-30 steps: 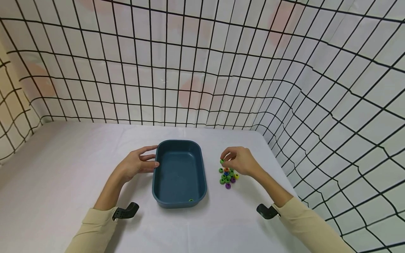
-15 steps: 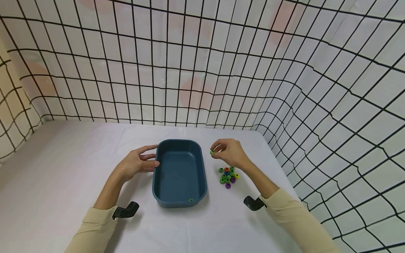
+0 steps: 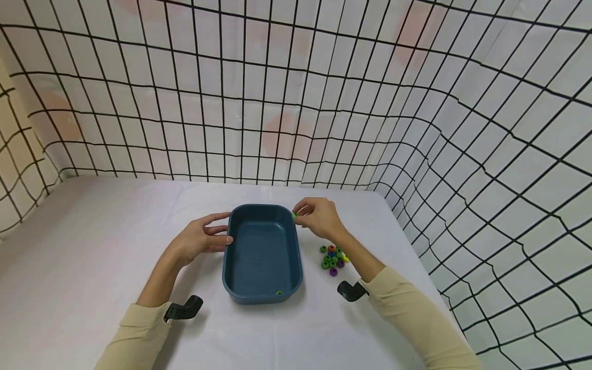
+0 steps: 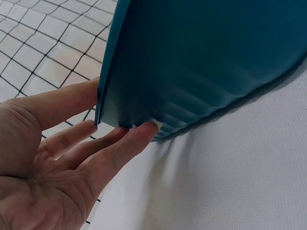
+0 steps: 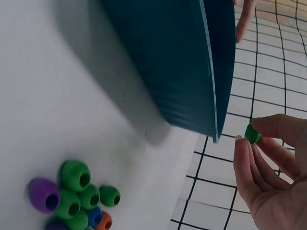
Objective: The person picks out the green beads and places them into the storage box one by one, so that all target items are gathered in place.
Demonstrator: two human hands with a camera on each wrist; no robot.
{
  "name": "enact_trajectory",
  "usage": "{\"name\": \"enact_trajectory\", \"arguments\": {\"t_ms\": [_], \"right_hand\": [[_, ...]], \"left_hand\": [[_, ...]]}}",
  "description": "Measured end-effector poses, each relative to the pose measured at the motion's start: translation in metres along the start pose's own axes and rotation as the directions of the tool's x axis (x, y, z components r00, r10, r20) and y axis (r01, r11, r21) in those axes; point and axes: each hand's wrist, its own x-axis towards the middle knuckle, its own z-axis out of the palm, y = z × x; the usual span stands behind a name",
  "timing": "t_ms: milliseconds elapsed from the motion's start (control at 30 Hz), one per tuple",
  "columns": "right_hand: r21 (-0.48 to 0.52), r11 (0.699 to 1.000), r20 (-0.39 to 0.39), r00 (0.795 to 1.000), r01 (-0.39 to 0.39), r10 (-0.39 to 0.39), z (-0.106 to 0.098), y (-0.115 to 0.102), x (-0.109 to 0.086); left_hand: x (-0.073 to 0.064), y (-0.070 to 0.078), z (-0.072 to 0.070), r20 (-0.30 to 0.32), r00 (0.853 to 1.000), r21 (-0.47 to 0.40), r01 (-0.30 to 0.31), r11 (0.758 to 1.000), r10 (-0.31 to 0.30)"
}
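Note:
A dark blue rectangular tub (image 3: 262,252) stands in the middle of the table, with one green bead (image 3: 279,293) inside at its near end. My left hand (image 3: 200,239) grips the tub's left side, thumb over the rim and fingers against the outer wall (image 4: 192,72). Between the thumb and fingertips of my right hand (image 3: 319,218) a green bead (image 5: 252,133) is pinched, close by the tub's far right corner. A loose cluster of beads (image 3: 332,260) lies on the table right of the tub: green, purple, orange, blue and yellow.
White cloth covers the table (image 3: 277,339). Black grid netting (image 3: 259,103) rises along the back and both sides, in front of white sheeting. A black wrist camera (image 3: 352,291) sits on each forearm over the beige sleeves (image 3: 411,313).
My right hand has carried the green bead left and away from me, from above the cluster to the tub's far right corner. The left hand and the tub have stayed put.

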Motion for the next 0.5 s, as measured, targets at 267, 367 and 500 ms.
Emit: {"name": "enact_trajectory", "arguments": {"t_ms": [267,367,500], "right_hand": [[0.051,0.999,-0.006,1.000,-0.006,0.006,0.011,-0.003,0.002],[0.053,0.999,-0.001,1.000,-0.010,0.010,0.015,-0.002,0.002],[0.045,0.999,0.003,1.000,-0.023,0.023,0.017,-0.001,0.002]], "left_hand": [[0.000,0.000,0.001,0.005,1.000,-0.006,-0.002,1.000,0.002],[-0.001,0.000,0.001,0.001,1.000,-0.001,0.001,1.000,-0.001],[-0.001,0.002,0.001,-0.001,1.000,0.001,0.003,1.000,-0.003]]}}
